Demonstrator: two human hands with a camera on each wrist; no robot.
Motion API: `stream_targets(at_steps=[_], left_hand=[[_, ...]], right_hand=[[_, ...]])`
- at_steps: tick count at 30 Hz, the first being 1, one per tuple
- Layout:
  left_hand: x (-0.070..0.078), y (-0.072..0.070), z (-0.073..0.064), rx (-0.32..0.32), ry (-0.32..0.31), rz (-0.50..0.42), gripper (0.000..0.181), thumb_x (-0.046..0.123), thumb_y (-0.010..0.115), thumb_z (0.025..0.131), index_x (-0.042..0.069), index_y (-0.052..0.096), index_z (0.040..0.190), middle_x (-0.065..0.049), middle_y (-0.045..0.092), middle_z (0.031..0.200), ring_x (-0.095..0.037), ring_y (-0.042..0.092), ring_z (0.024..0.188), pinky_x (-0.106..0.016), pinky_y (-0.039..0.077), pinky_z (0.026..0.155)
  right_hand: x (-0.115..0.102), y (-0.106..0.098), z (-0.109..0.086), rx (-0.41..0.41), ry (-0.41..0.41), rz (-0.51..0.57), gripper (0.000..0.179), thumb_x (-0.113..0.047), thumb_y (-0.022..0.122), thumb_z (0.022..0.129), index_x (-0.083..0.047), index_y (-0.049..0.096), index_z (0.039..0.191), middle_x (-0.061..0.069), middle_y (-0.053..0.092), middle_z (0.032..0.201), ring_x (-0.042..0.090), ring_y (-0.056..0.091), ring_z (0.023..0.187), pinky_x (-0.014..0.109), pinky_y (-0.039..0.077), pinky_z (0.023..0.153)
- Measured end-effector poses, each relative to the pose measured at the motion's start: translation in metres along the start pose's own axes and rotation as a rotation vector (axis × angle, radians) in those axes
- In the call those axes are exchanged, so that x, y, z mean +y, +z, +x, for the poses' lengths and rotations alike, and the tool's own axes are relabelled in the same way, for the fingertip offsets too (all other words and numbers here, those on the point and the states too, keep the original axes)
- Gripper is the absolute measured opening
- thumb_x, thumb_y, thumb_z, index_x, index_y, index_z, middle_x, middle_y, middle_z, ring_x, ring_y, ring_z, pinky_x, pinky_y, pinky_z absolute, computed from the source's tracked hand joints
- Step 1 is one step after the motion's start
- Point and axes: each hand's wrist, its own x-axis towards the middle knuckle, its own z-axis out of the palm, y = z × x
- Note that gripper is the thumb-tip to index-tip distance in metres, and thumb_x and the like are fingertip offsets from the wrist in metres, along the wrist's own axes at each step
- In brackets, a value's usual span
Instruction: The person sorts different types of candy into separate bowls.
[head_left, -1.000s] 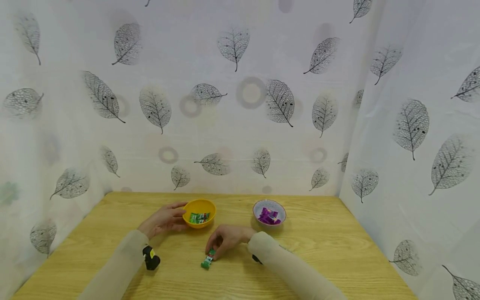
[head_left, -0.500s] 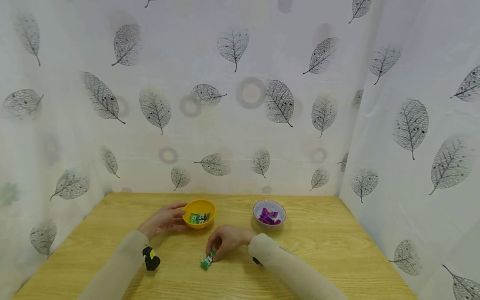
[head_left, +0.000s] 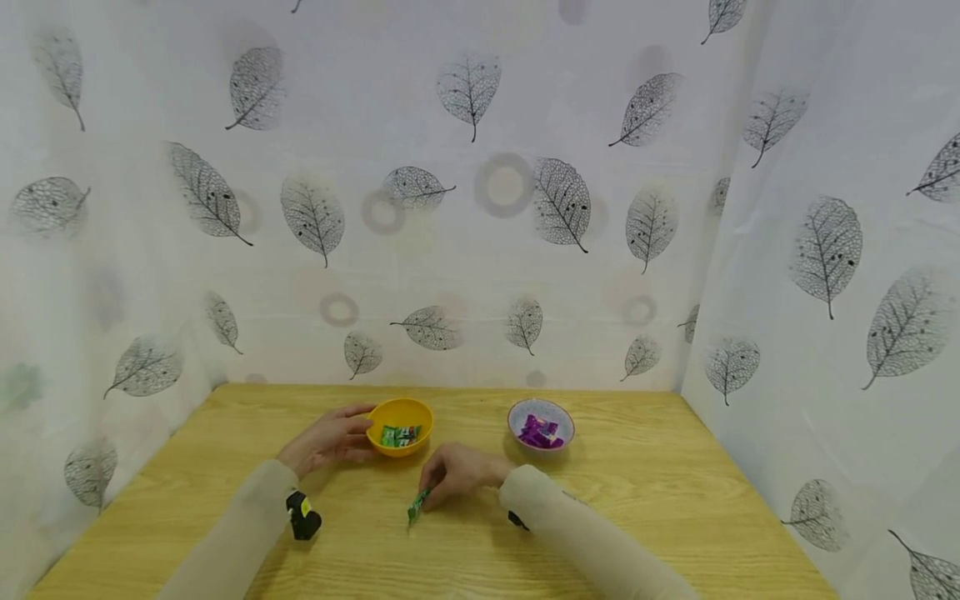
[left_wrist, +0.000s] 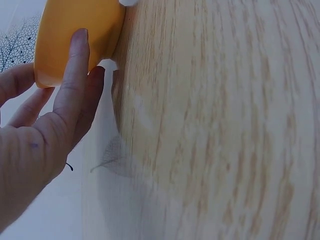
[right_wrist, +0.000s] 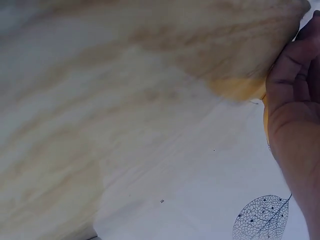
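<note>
My right hand [head_left: 457, 473] pinches a small green wrapped candy [head_left: 417, 505] by its upper end, just over the table in front of the yellow bowl. The candy is tilted, its lower end pointing down and toward me; in the right wrist view it is hidden. Against the left side of the yellow bowl [head_left: 422, 437] rests my left hand [head_left: 330, 440], fingers fairly straight. The left wrist view has one finger [left_wrist: 75, 70] lying along the bowl's outer wall and another by its rim. Several green candies [head_left: 401, 436] lie inside that bowl.
To the right stands a pale bowl [head_left: 566, 417] with a pinkish rim, holding several purple wrapped candies [head_left: 540, 432]. Both bowls stand toward the back of the wooden table [head_left: 637, 500]. A leaf-patterned white curtain [head_left: 480, 267] borders the table at the back and sides.
The green candy has gone from lying slanted under my right fingers to being tipped up on its edge, a little farther back. My left hand and both bowls keep their places.
</note>
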Motion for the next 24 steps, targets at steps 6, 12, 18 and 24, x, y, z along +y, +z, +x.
stream_targets(at_steps=[6, 12, 18, 24], left_hand=[[-0.001, -0.001, 0.002, -0.004, -0.007, -0.019, 0.055, 0.014, 0.046, 0.103, 0.004, 0.026, 0.154, -0.030, 0.032, 0.151, -0.025, 0.061, 0.110, -0.047, 0.054, 0.093], [-0.001, -0.001, 0.002, -0.009, 0.001, -0.011, 0.055, 0.013, 0.046, 0.103, 0.003, 0.027, 0.154, -0.030, 0.032, 0.151, -0.026, 0.061, 0.110, -0.047, 0.054, 0.093], [-0.001, -0.001, 0.002, -0.013, -0.003, -0.019, 0.056, 0.014, 0.048, 0.103, 0.001, 0.026, 0.153, -0.029, 0.039, 0.148, -0.024, 0.063, 0.107, -0.047, 0.054, 0.093], [-0.001, -0.001, 0.003, 0.009, -0.023, -0.020, 0.055, 0.016, 0.048, 0.104, 0.000, 0.028, 0.152, -0.028, 0.041, 0.147, -0.024, 0.064, 0.106, -0.046, 0.055, 0.092]], right_hand=[[0.003, -0.003, 0.000, 0.097, 0.027, 0.077, 0.008, -0.008, 0.077, 0.083, -0.008, 0.075, 0.091, -0.003, 0.073, 0.080, 0.003, 0.062, 0.065, 0.019, 0.054, 0.062], [0.000, -0.007, 0.002, 0.225, 0.022, 0.170, 0.008, -0.010, 0.074, 0.086, -0.008, 0.075, 0.095, 0.005, 0.074, 0.087, 0.018, 0.065, 0.065, 0.030, 0.058, 0.059], [-0.007, -0.009, 0.005, 0.438, 0.037, 0.269, 0.012, -0.010, 0.073, 0.087, -0.006, 0.073, 0.099, 0.013, 0.074, 0.095, 0.043, 0.066, 0.084, 0.046, 0.059, 0.063], [-0.011, -0.009, 0.011, 0.596, 0.072, 0.276, 0.014, -0.013, 0.073, 0.088, -0.006, 0.073, 0.101, 0.013, 0.074, 0.096, 0.045, 0.065, 0.089, 0.045, 0.059, 0.065]])
